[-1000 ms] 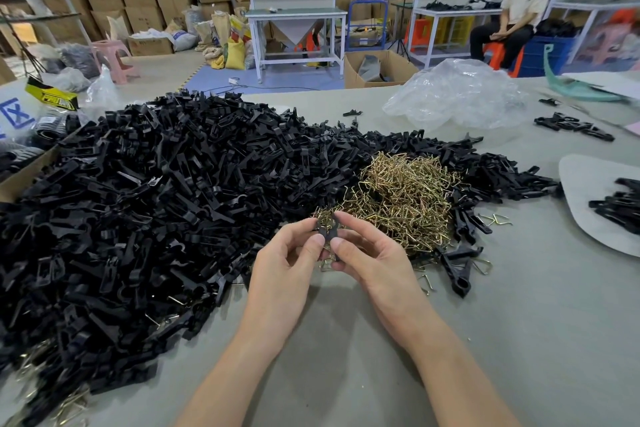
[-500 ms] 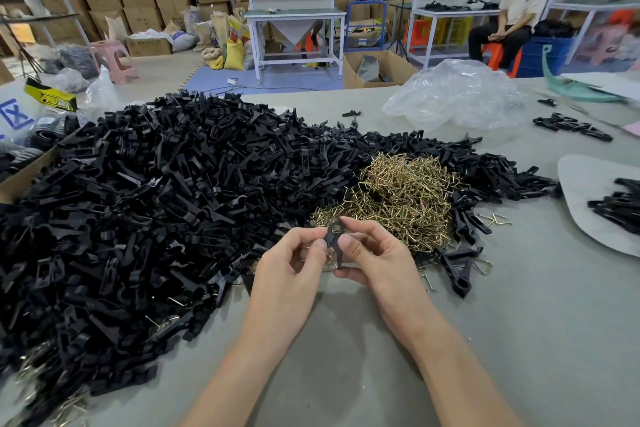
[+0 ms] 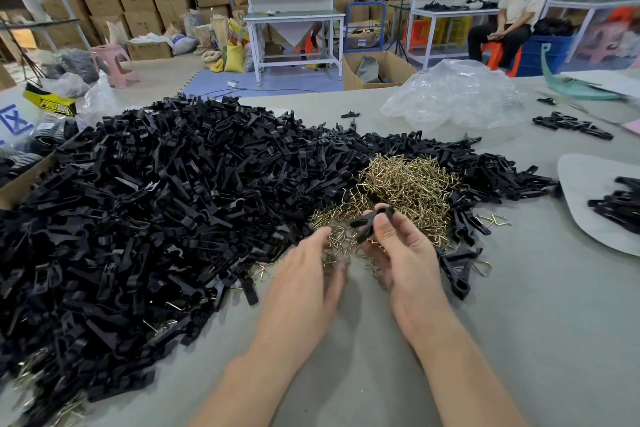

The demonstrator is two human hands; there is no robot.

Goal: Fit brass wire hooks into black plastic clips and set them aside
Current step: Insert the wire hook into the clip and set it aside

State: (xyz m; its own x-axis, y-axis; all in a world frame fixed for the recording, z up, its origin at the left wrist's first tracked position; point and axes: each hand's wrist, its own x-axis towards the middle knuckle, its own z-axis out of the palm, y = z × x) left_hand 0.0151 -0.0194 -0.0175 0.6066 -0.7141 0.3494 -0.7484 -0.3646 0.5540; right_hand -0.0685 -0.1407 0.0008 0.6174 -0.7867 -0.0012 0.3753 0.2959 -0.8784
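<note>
Bright even light, soft shadows, warped edges

Table (image 3: 519, 340): grey matte top.
Clips (image 3: 138, 218): big black heap, from the left edge to the centre.
Hooks (image 3: 405, 187): brass heap at the centre, touching the clips.
Strays (image 3: 457, 270): a few clips and hooks just right of the heap.
Bag (image 3: 457, 97): clear plastic, crumpled, near the far edge.
Sheet (image 3: 581, 184): pale grey, at the right edge, bearing more clips.
Row (image 3: 571, 124): black clips, near the far right corner.
</note>
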